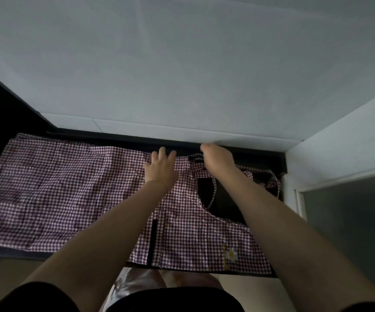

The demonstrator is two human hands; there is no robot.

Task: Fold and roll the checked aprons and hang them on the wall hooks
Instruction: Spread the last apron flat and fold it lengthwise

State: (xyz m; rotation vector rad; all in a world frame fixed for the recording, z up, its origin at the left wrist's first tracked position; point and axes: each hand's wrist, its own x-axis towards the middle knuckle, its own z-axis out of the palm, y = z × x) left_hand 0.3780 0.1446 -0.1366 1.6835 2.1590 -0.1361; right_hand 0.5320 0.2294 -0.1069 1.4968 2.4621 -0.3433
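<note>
Grey wall (182,64) filled the upper frame, meeting the black desk (114,138) along its far edge. Across the desk the checked apron (58,188) lay spread flat, a daisy patch (231,255) at lower right. At centre frame, the left hand (160,170) pressed it with fingers spread; the right hand (218,159), curled, gripped the neck strap (196,156). No writing was readable.

1. Your apron (53,190) lies spread flat on the table (224,206), running from the frame's left edge to the lower right.
2. Your left hand (160,168) rests on the apron's far edge, at centre frame.
3. Your right hand (215,159) sits just right of it, on the strap (196,157).
4. The wall (182,64) stands behind the table, filling the upper frame.
</note>
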